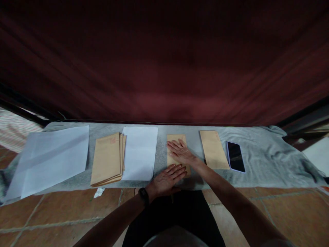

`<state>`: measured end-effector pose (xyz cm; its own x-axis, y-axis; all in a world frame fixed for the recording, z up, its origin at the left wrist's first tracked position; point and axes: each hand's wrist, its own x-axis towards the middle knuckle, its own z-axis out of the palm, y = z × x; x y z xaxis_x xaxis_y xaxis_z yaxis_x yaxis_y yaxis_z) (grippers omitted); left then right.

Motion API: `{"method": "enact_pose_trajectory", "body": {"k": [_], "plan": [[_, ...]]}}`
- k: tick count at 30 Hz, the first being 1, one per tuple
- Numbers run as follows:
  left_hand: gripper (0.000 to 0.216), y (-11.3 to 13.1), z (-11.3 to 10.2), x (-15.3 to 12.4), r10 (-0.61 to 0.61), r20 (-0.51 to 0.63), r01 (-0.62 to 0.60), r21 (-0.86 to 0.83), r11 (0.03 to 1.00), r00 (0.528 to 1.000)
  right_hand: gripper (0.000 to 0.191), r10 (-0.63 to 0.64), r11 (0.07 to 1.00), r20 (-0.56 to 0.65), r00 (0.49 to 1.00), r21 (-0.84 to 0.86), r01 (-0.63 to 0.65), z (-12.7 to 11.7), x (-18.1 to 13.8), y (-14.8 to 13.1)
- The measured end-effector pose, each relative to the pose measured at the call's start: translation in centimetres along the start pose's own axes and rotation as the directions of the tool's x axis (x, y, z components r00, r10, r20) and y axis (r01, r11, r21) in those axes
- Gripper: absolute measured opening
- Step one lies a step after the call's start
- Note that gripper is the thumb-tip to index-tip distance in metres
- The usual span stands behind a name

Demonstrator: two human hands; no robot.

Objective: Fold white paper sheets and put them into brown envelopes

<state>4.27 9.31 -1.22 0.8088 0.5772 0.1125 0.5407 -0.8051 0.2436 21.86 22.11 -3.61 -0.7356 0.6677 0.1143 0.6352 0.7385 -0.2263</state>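
A brown envelope (176, 139) lies on the grey cloth (257, 154) in front of me. Both my hands rest flat on it. My right hand (180, 152) presses its middle with the fingers stretched out toward the left. My left hand (168, 178), with a dark band at the wrist, lies open on its near end. A white sheet of paper (140, 152) lies just left of this envelope. Another brown envelope (214, 149) lies just to the right.
A stack of brown envelopes (106, 159) and large white sheets (51, 157) lie at the left on the cloth. A black phone (235, 156) lies at the right. A dark red curtain (164, 61) hangs behind. The floor is brown tile (51, 216).
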Motion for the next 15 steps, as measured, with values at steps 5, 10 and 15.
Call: {"method": "enact_pose_trajectory", "body": {"k": [5,10,15], "plan": [[0.067,0.0,0.3,-0.1,-0.018,0.007,0.018,0.011,1.0,1.0,0.051,-0.054,0.992,0.047,0.997,0.113,0.048,-0.8,-2.9,-1.3],[0.061,0.1,0.5,-0.1,-0.033,-0.01,0.033,-0.005,0.999,0.999,0.048,-0.047,0.967,0.084,0.995,0.253,0.025,-2.0,-5.1,-3.0],[0.056,0.2,0.4,-0.2,-0.043,-0.052,0.043,-0.012,0.999,0.998,0.053,0.06,0.93,0.137,0.989,0.353,-0.105,-2.6,-7.8,-4.3]]}}
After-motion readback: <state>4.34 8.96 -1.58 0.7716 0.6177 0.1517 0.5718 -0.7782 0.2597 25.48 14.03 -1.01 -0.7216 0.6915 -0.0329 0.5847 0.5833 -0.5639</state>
